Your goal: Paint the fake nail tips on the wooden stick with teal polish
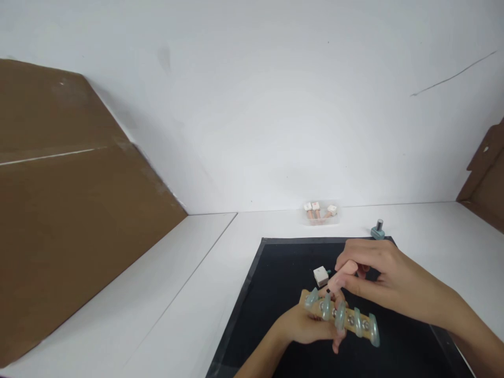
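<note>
My left hand [305, 326] grips a tan strip [350, 318] from below, near its left end. Several long, curved, translucent teal pieces [358, 322] like false nails sit across it, with round metal spots between them. Above the strip, my right hand [378, 270] pinches a pink finger-shaped piece [344, 274] between thumb and fingers. Its lower end is close to my left fingertips; whether they touch I cannot tell. Just behind, a small white block [321, 276] lies on the black mat [283, 273], with a bit of green at its right side.
A clear box [321, 220] at the back holds several pink sticks with white block heads. Beside the mat's far right corner stands a teal item with a metal post [378, 230]. Brown cardboard [79, 184] borders the left, more cardboard [488, 173] the right, and a white wall the back.
</note>
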Available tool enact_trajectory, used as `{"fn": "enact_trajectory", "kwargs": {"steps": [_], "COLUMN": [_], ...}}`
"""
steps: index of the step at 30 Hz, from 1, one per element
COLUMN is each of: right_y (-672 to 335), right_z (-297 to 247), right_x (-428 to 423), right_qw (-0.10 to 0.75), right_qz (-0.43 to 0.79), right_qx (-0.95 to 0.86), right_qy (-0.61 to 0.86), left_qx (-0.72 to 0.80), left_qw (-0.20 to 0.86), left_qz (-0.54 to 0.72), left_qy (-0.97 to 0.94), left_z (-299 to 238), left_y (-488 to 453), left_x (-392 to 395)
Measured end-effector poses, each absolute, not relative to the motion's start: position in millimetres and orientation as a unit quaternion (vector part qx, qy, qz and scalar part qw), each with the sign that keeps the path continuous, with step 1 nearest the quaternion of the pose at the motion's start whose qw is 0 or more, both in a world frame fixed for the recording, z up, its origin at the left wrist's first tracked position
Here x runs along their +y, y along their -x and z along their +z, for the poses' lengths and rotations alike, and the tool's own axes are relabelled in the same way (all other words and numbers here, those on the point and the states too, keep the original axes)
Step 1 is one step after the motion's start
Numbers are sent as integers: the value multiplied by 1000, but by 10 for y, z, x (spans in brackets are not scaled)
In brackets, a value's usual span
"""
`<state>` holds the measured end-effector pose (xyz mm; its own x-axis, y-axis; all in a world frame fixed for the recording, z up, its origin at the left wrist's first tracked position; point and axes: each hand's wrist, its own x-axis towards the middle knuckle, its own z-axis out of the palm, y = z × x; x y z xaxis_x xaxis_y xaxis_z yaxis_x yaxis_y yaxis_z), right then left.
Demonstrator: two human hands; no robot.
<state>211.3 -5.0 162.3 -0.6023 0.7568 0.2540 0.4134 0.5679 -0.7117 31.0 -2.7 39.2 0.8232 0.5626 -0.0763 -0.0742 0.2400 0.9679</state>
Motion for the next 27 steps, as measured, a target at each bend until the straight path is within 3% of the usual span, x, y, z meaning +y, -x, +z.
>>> {"fn": "enact_trajectory", "kwargs": {"steps": [27], "right_y": [-2110], "right_z": [1628], "right_x": [-51], "right_qw": [271], "right_qz": [313], "right_qx": [-839], "right_qy": [351], "left_qx": [215], "left_qw": [752], "left_qz": [209], "left_qy": [-587], "left_z": [419], "left_y": [-311], "left_x": [-34]}}
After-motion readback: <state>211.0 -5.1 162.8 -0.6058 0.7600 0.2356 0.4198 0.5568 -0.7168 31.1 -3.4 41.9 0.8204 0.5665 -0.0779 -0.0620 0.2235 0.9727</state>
